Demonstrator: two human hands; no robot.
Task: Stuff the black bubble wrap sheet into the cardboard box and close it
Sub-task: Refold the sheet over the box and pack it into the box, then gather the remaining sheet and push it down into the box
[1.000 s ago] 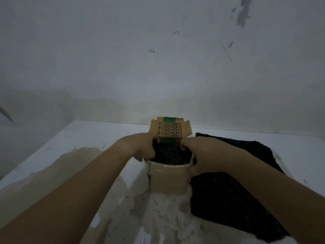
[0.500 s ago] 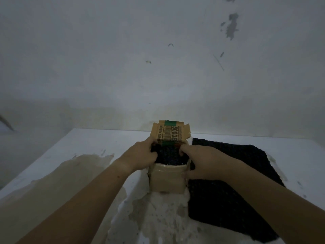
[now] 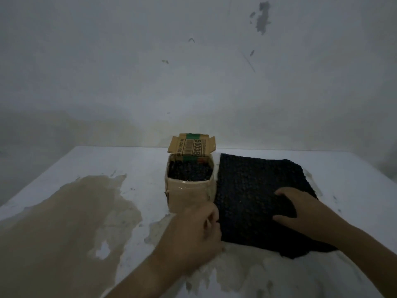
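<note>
The left hand (image 3: 193,231) pinches the black bubble wrap sheet (image 3: 257,186) at its edge, the right hand (image 3: 300,209) clutches the middle; crumple tightly first.

Both forearms run off the lower frame edge. Whether the left hand (image 3: 193,235) and right hand (image 3: 300,211) grip or merely rest on the black bubble wrap sheet (image 3: 253,186) cannot be determined. The sheet beneath them is hidden.
</note>
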